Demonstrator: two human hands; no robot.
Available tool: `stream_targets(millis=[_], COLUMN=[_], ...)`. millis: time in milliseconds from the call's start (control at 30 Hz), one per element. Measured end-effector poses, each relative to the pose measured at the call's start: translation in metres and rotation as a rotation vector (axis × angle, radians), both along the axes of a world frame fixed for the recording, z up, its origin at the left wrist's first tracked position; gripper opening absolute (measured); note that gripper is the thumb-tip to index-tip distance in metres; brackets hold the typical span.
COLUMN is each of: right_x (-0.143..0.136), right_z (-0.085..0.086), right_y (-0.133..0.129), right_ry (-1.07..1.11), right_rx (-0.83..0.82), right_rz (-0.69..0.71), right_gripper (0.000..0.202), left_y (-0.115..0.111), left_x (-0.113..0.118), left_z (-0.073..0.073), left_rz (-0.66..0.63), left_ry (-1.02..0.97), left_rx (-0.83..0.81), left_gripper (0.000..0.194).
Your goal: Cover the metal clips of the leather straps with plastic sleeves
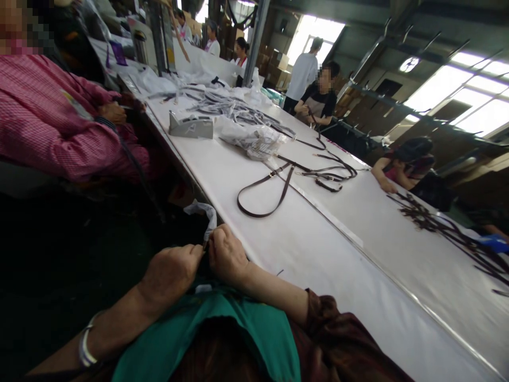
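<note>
My left hand (173,270), with a silvery bracelet at the wrist, is closed near the table's edge. Right beside it my right hand (227,254) is closed too, its fingers curled. Both pinch a small dark piece between them, partly hidden by the fingers. From that spot rises a strap end wrapped in pale whitish material (210,217), curving up and to the left. Beyond my hands a dark brown leather strap (260,215) lies in a loop on the white table (222,175).
A plastic bag (254,139), a grey holder (191,127) and wrapped straps (238,109) lie farther up the table. Brown straps (437,225) are piled at right. A person in a pink checked sleeve (75,138) sits at left; other people are across the table.
</note>
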State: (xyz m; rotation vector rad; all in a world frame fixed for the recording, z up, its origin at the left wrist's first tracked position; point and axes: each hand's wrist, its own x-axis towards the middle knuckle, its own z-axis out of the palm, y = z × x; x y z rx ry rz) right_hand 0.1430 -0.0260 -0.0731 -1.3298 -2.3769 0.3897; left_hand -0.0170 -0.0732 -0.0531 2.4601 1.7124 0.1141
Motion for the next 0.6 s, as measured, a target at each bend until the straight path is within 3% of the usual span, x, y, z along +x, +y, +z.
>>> stream_targets(millis=[100,267,367,467,600], right_x=[0.0,0.002,0.004,0.006,0.006], right_z=[0.001,-0.006,-0.012,-0.017,-0.018], right_y=[-0.005,-0.011,-0.011,-0.01,-0.009], right_ry=[-0.11,-0.042,0.08,0.207,0.294], right_rx=[0.066,0.064,0.042,0.028,0.023], right_rz=[0.087,0.033,0.023,0.005,-0.003], right_gripper=[0.007,0.007,0.005,0.008,0.011], left_y=[0.002,0.012,0.015,0.014,0.012], left_x=[0.001,0.004,0.005,0.007,0.01], left_z=[-0.001,-0.014,-0.022,-0.026,-0.02], left_rz=[0.091,0.408,0.565,0.547,0.565], left_ry=[-0.141,-0.835,-1.127,-1.268,-1.26], left_rx=[-0.047,-0.251,-0.389,-0.462,-0.525], left_gripper=[0.032,0.037,0.041,0.037,0.035])
